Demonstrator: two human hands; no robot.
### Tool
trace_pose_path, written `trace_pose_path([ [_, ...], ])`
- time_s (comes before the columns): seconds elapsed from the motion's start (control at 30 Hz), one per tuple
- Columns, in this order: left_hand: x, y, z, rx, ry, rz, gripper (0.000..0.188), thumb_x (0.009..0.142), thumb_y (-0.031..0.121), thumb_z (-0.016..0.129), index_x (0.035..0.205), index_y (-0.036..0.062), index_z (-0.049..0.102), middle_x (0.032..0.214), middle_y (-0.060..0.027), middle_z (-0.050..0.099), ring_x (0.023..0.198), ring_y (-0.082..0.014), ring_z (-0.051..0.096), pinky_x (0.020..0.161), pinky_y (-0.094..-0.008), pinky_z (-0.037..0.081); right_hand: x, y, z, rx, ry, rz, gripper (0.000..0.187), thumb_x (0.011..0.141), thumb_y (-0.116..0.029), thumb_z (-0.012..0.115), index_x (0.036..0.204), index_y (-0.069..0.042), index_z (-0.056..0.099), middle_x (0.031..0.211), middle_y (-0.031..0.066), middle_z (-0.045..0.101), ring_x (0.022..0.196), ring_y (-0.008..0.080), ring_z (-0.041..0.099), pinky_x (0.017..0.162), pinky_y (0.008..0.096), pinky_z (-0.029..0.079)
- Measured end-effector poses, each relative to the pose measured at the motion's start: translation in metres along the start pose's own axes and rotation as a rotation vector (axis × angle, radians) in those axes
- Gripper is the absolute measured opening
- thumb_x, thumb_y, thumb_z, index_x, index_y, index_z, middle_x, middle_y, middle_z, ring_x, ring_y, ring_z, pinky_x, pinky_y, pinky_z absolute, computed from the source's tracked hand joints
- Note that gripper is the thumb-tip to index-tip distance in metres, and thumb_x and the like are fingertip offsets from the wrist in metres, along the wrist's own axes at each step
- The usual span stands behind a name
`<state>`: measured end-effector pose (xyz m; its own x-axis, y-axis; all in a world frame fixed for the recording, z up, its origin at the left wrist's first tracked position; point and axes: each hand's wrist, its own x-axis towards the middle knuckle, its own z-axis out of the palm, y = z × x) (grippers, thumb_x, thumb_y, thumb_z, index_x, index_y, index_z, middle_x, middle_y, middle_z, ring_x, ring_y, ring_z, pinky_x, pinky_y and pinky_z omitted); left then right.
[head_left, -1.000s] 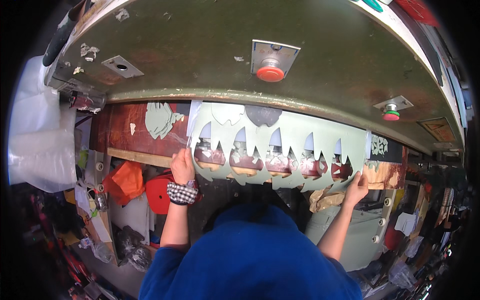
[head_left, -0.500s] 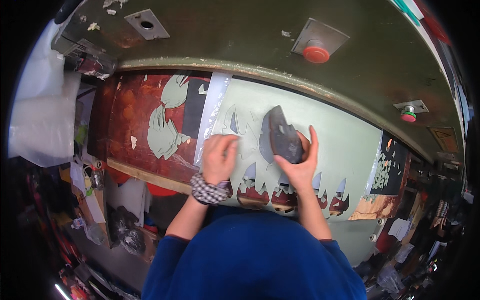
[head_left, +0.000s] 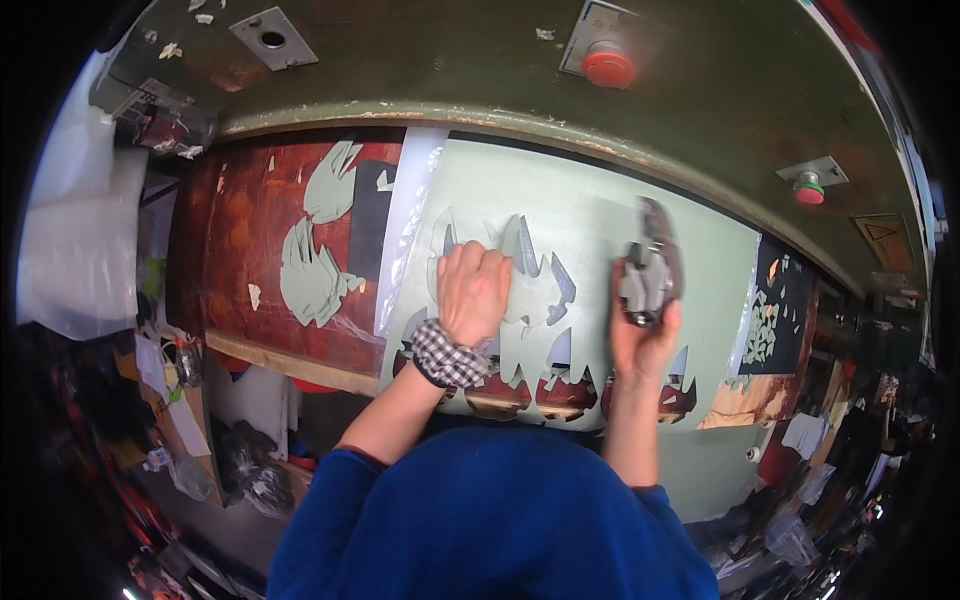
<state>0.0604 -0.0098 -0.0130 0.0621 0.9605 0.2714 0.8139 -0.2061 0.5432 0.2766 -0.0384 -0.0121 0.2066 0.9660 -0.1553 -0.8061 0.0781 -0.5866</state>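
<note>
Gripping die [head_left: 654, 272] in wrapped right hand [head_left: 645, 345]; holding left hand [head_left: 475, 295] curled over sheet [head_left: 590, 198], grasp unclear; cut through along lower edge, uncut upper right.

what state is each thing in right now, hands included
left hand: fingers curled, over the sheet; grip unclear
right hand: closed around the dark tool
dark tool: held up, motion-blurred
pale green sheet: spread out, holes cut along its near side
pale green pieces: overlapping in a pile
small scraps: scattered
red button: pressed or not, can't tell
</note>
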Motion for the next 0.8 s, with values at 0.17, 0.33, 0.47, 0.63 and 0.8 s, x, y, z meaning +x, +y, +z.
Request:
trace_pose_path([
  [0.17,0.004,-0.012,-0.008,-0.142,-0.006,-0.055,0.029,0.081,0.009,0.067,0.108,0.0014,0.059,0.079,-0.0113,0.052,0.072,-0.0278,0.052,0.068,-0.0396,0.043,-0.019,-0.042,-0.007,-0.621,0.138,-0.266,0.084,0.076,-0.01,0.071,0.144,-0.003,0.023,0.13,0.0187,0.049,0.119,0.0283,0.051,0.103,0.0381,0.04],
  [0.33,0.008,-0.03,-0.026,-0.119,0.05,-0.119,0.036,0.081,0.008,0.066,0.114,0.0004,0.056,0.08,-0.0118,0.052,0.073,-0.0279,0.053,0.067,-0.038,0.045,-0.011,-0.025,-0.013,-1.248,-0.09,-0.36,0.103,0.06,-0.007,0.082,0.144,-0.004,0.022,0.128,0.0185,0.048,0.117,0.0297,0.05,0.101,0.0393,0.04],
  [0.47,-0.018,-0.054,-0.048,-0.048,0.067,-0.155,0.034,0.08,0.004,0.065,0.114,0.0035,0.058,0.083,-0.0104,0.053,0.074,-0.0266,0.053,0.068,-0.0377,0.045,0.002,-0.001,-0.015,-1.681,-0.28,-0.513,0.106,0.055,-0.009,0.085,0.142,0.003,0.025,0.128,0.022,0.045,0.118,0.0351,0.046,0.101,0.0411,0.039],
  [0.63,-0.079,-0.071,-0.073,0.092,0.26,-0.206,0.035,0.083,0.006,0.062,0.116,-0.0012,0.053,0.093,-0.0152,0.054,0.083,-0.0284,0.053,0.075,-0.0386,0.044,-0.002,-0.031,0.007,-1.671,-0.263,-0.637,0.108,0.057,-0.022,0.085,0.143,0.003,0.023,0.137,0.0237,0.038,0.127,0.0395,0.038,0.105,0.046,0.034],
  [0.8,-0.091,-0.07,-0.077,0.138,0.17,-0.304,0.013,0.09,0.014,0.057,0.089,0.0009,0.057,0.075,-0.0148,0.057,0.071,-0.0327,0.054,0.069,-0.0411,0.042,0.052,-0.149,0.053,-1.442,0.399,-1.1,0.08,0.092,-0.036,0.052,0.146,0.006,0.011,0.151,0.0244,0.015,0.141,0.0348,0.016,0.113,0.044,0.018],
])
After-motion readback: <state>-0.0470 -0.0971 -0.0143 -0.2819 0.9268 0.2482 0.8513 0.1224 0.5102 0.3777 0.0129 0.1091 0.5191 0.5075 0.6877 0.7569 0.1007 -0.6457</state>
